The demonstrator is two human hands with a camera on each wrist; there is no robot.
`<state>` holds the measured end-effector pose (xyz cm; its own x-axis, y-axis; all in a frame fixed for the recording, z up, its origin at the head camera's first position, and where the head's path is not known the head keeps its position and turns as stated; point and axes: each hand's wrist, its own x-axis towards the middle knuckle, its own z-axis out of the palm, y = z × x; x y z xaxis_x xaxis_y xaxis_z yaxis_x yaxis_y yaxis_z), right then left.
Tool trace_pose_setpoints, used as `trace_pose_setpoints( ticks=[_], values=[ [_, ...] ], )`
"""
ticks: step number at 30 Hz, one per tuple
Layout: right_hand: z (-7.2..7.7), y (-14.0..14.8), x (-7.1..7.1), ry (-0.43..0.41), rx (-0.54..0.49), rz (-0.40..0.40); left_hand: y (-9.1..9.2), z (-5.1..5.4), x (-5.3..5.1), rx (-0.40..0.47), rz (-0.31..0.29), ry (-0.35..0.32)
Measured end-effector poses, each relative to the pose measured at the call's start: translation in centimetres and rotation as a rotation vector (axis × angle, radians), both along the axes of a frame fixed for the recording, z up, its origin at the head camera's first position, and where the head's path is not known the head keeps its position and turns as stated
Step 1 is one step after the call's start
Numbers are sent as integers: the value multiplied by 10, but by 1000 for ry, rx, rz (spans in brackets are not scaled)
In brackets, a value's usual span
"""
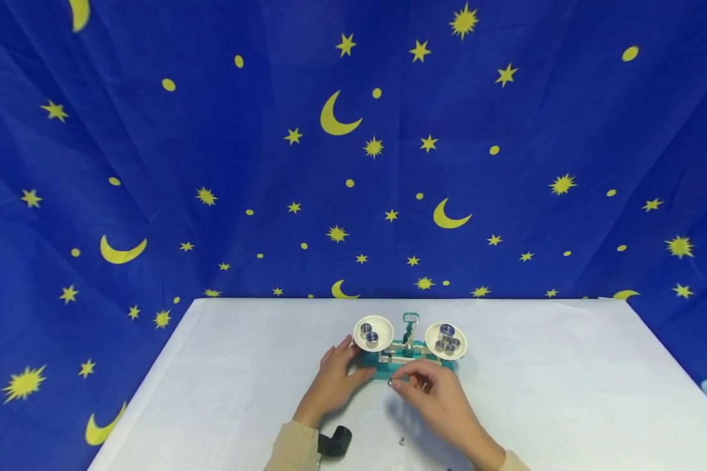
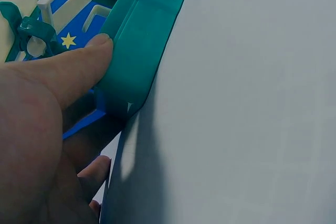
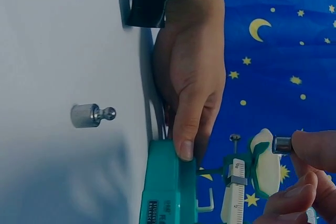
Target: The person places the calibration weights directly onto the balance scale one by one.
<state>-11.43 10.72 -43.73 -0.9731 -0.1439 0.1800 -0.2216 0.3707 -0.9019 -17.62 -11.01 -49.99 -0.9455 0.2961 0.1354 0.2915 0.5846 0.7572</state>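
Note:
A green student balance (image 1: pixel 383 373) stands on the white table. My left hand (image 1: pixel 333 379) grips the left end of its base, thumb on the front side and fingers around the end. Between thumb and index finger, my right hand (image 1: pixel 436 396) pinches a small metal weight (image 3: pixel 282 145) in front of the balance, clear of the pans. The left pan (image 1: pixel 383 322) bears two metal weights (image 1: pixel 372 338); the right pan (image 1: pixel 433 332) bears several weights (image 1: pixel 446 331). Another small knobbed weight (image 3: pixel 86 115) stands on the table near my right forearm.
White cloth covers the table (image 1: pixel 241 379). A blue curtain (image 1: pixel 259 163) with yellow stars and moons hangs behind it. The black wrist camera mount (image 1: pixel 336 441) sits by my left sleeve (image 1: pixel 297 445).

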Motion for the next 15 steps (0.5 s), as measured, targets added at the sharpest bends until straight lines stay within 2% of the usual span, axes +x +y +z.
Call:
trace_pose_setpoints(
  ticks=[9,15],
  values=[
    [3,-8,-5,51,-17,-34,-1,1,1,-12,1,-3],
    [7,-12,-8,55,-19,-59,0,1,0,-22,3,-13]
  ],
)
